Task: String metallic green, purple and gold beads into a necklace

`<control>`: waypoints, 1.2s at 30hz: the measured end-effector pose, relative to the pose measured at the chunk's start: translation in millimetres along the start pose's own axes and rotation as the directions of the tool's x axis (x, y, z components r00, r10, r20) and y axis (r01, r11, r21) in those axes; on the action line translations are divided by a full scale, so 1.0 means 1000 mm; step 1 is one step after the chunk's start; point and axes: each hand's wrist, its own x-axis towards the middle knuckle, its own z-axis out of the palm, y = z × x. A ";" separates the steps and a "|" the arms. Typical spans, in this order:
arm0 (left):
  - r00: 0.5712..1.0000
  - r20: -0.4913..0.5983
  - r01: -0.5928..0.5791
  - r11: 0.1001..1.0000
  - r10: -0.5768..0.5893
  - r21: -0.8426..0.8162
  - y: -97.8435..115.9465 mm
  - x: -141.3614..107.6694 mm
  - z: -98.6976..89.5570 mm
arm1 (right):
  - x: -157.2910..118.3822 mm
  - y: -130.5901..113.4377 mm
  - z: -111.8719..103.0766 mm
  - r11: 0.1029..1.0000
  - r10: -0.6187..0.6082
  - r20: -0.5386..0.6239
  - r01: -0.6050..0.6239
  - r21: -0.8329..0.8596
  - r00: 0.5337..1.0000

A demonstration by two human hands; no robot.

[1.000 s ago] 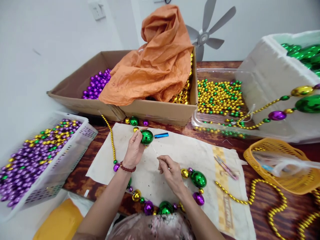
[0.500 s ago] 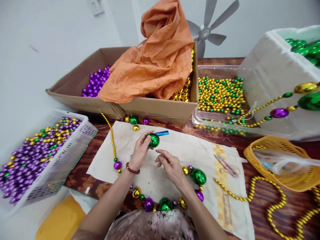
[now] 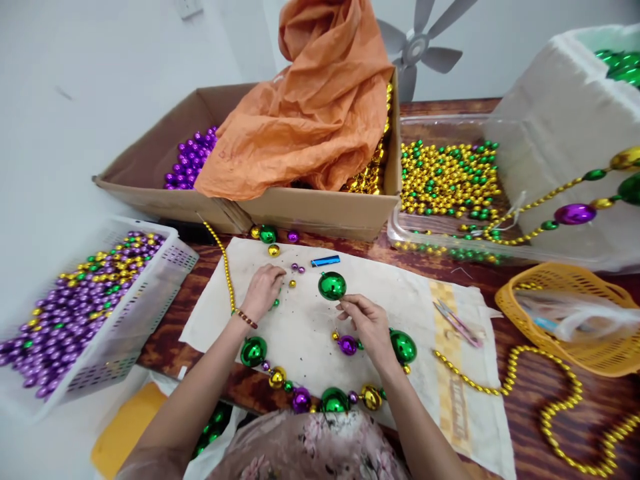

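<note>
My right hand [image 3: 367, 327] has its thumb and fingers pinched at the lower right edge of a large shiny green bead [image 3: 332, 285], over the white cloth [image 3: 310, 360]. Below its fingers are a purple bead [image 3: 347, 345] and a small gold one. My left hand [image 3: 263, 292] rests at the cloth, fingertips drawn together; what they hold, if anything, is hidden. Beside it lie small purple beads [image 3: 297, 268], a small gold bead [image 3: 293, 284] and small green ones. A strand of large green, gold and purple beads [image 3: 301, 400] curves along the near edge, partly under my right forearm.
Behind the cloth stands a cardboard box [image 3: 320, 217] with orange fabric [image 3: 295, 147] over it. A white basket of beads [image 3: 170, 267] is left; a clear bin [image 3: 400, 237], yellow basket [image 3: 505, 293], snips [image 3: 457, 323] and gold bead chain [image 3: 545, 413] are right. A blue object [image 3: 325, 261] lies on the cloth.
My left hand has let go of the large green bead and moved left to the small beads. The green bead is now at my right hand's fingertips, farther right and slightly lower.
</note>
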 end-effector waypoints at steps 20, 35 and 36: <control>0.985 0.104 -0.161 0.949 0.137 0.272 0.015 0.016 0.022 | -0.003 0.010 0.001 0.992 -0.063 0.016 0.065 -0.111 0.998; 0.948 0.181 0.289 0.467 -0.263 -0.836 0.039 0.025 0.010 | -0.004 0.009 -0.001 0.994 -0.071 0.045 0.074 -0.075 0.996; 0.933 0.240 0.321 0.319 -0.269 -0.892 0.042 0.022 0.006 | -0.005 0.009 -0.001 0.994 -0.076 0.053 0.080 -0.077 0.996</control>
